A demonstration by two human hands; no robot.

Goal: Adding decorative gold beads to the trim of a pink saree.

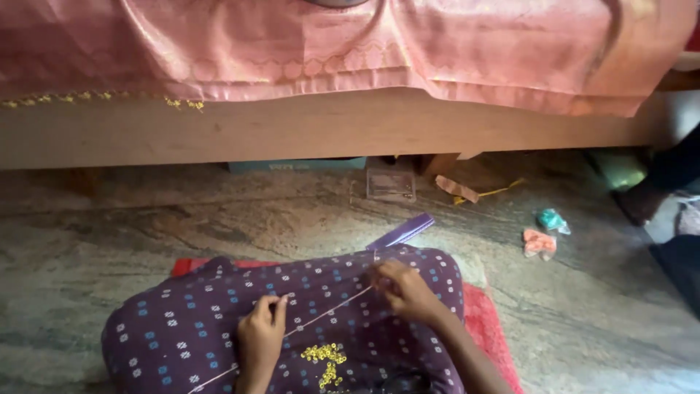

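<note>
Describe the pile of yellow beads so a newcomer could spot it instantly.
Start at the dark purple dotted cushion at the bottom of the view, lying on a red mat. The yellow beads sit loose on its top near the lower edge, just right of the left hand and under the thread. Nothing else on the cushion is small, shiny and yellow.

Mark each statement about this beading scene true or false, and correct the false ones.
1. Both hands pinch a thin thread stretched between them. True.
2. The small beads on the dotted purple cloth are blue. False: they are yellow.
3. The left hand lies nearer the beads than the right hand. True.
4. A green cloth hangs over the wooden frame. False: the pink fabric hangs there.
5. The floor mat is red. True.
</note>
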